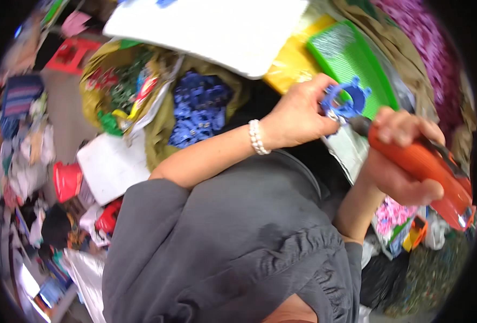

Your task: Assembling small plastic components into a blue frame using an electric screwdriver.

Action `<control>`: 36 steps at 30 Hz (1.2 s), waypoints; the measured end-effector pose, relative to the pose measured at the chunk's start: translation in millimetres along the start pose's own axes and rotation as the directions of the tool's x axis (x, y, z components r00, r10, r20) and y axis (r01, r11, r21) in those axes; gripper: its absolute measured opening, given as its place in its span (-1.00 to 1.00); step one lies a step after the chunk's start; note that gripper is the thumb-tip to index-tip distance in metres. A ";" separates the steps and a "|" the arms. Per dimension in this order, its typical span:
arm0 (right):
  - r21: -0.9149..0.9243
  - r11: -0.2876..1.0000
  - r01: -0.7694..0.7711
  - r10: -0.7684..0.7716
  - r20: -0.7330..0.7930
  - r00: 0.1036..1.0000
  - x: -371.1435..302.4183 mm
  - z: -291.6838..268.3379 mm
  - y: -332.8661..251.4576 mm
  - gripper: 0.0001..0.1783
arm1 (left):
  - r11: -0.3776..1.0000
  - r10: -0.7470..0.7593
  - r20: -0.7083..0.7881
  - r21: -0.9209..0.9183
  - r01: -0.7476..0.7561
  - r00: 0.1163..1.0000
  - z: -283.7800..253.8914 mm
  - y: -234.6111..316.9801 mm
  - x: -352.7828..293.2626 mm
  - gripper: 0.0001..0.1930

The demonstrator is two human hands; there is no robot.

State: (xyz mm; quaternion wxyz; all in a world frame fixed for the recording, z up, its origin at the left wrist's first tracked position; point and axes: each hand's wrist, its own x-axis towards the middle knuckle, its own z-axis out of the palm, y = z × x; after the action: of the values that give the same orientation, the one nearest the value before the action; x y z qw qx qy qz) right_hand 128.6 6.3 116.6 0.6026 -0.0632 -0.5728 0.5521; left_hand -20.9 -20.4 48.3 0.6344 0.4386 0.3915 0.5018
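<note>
Between the fingers and thumb of my left hand point(298, 112) is a blue plastic ring point(359, 99) with small knobs around its rim. A string of white beads point(256, 137) circles that wrist. My right hand point(402, 161) is wrapped round an orange power screwdriver point(421, 164) with a dark lever along its side. The tool slants up and left, its dark nose at the ring's lower edge. A small shiny piece shows there, too blurred to name. Whether the tip touches the ring I cannot tell.
Beyond the ring lies a green tray point(351, 59) on yellow packaging point(295, 62). A white board point(211, 32) spans the far side. Left of it, an olive sack point(160, 129) holds many blue plastic pieces point(200, 110). A white stool top point(114, 167) and red stools stand farther left.
</note>
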 end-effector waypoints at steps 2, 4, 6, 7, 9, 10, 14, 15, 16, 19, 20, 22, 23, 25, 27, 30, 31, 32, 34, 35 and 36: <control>0.034 0.998 -0.050 0.049 0.025 0.998 -4.5 -4.1 -1.3 -0.11 | 0.999 0.036 0.007 -0.020 -0.036 0.999 -17.8 -6.5 -19.3 -0.53; 0.028 0.996 -0.085 0.085 0.000 0.996 -9.5 -11.9 -4.4 -0.16 | 0.988 0.054 -0.097 0.149 -0.039 0.994 -37.2 -3.1 -40.5 -0.50; 0.018 0.995 -0.095 0.095 -0.019 0.995 -15.8 -20.2 -7.0 -0.18 | 0.964 0.010 -0.186 0.262 0.040 0.982 -61.3 -7.1 -61.6 -0.48; -0.009 0.994 -0.105 0.104 -0.051 0.993 -19.4 -23.4 -7.6 -0.19 | 0.966 -0.014 -0.250 0.247 0.077 0.968 -73.0 -9.8 -71.8 -0.47; -0.002 0.993 -0.118 0.118 -0.094 0.989 -24.9 -24.1 -3.0 -0.23 | 0.926 0.031 -0.377 0.359 0.115 0.926 -110.7 -31.7 -99.5 -0.36; -0.030 0.993 -0.116 0.111 -0.129 0.985 -28.5 -24.8 -2.1 -0.24 | 0.834 0.050 -0.486 0.500 0.231 0.873 -117.0 -24.4 -107.2 -0.22; -0.075 0.983 -0.170 0.146 -0.247 0.958 -39.9 -27.3 4.9 -0.32 | 0.568 0.257 -0.564 0.745 0.349 0.785 -153.0 -41.0 -136.3 -0.10; -0.095 0.981 -0.170 0.140 -0.266 0.954 -41.7 -26.7 5.6 -0.32 | 0.642 0.220 -0.614 0.676 0.361 0.758 -151.8 -37.8 -137.0 -0.13; -0.114 0.978 -0.172 0.133 -0.285 0.949 -41.9 -26.6 6.8 -0.33 | 0.601 0.277 -0.620 0.708 0.370 0.734 -151.7 -33.8 -134.9 -0.21; -0.124 0.978 -0.168 0.124 -0.305 0.944 -42.4 -25.3 7.1 -0.34 | 0.635 0.481 -0.582 0.747 0.198 0.656 -160.4 -15.8 -119.8 -0.44; -0.128 0.976 -0.176 0.129 -0.313 0.941 -40.2 -24.9 7.6 -0.34 | 0.626 0.516 -0.578 0.758 0.182 0.633 -169.3 -7.9 -112.1 -0.51; -0.156 0.972 -0.178 0.121 -0.318 0.940 -35.3 -24.6 7.8 -0.35 | 0.561 0.612 -0.511 0.818 0.124 0.603 -180.7 22.0 -91.4 -0.63; -0.180 0.965 -0.189 0.123 -0.326 0.937 -32.8 -23.4 8.4 -0.36 | 0.520 0.656 -0.479 0.847 0.112 0.584 -192.1 34.3 -80.6 -0.67; -0.194 0.963 -0.190 0.118 -0.329 0.937 -26.8 -19.9 8.3 -0.37 | 0.403 0.685 -0.433 0.895 0.191 0.586 -217.5 60.7 -60.7 -0.68; -0.206 0.960 -0.187 0.111 -0.331 0.937 -21.6 -18.2 9.0 -0.39 | 0.337 0.720 -0.382 0.922 0.189 0.580 -244.8 78.4 -38.3 -0.66; -0.216 0.954 -0.207 0.117 -0.365 0.923 -20.0 -18.8 9.4 -0.40 | 0.301 0.693 -0.366 0.930 0.213 0.621 -291.3 88.7 -2.1 -0.57; -0.216 0.953 -0.211 0.123 -0.363 0.924 -19.8 -19.5 9.4 -0.40 | 0.261 0.685 -0.342 0.939 0.222 0.643 -303.7 89.3 7.6 -0.55; -0.219 0.951 -0.217 0.126 -0.367 0.922 -20.0 -21.6 9.5 -0.40 | 0.272 0.654 -0.355 0.934 0.230 0.668 -305.7 92.6 17.7 -0.52; -0.227 0.948 -0.223 0.123 -0.385 0.915 -19.9 -24.9 9.9 -0.41 | 0.301 0.566 -0.378 0.922 0.243 0.733 -309.9 97.6 28.6 -0.51; -0.229 0.945 -0.232 0.127 -0.396 0.909 -20.2 -26.0 9.9 -0.41 | 0.326 0.472 -0.401 0.907 0.268 0.785 -310.6 100.5 31.9 -0.49; -0.234 0.944 -0.231 0.124 -0.397 0.909 -20.1 -26.2 10.1 -0.41 | 0.301 0.482 -0.391 0.914 0.271 0.784 -319.6 93.9 37.2 -0.47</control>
State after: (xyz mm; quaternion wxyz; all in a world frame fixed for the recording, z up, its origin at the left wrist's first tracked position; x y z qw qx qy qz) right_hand 147.9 9.9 88.2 0.6335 -0.3037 -0.5091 0.4973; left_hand -340.8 78.8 36.7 0.0507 0.5640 0.7564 0.3273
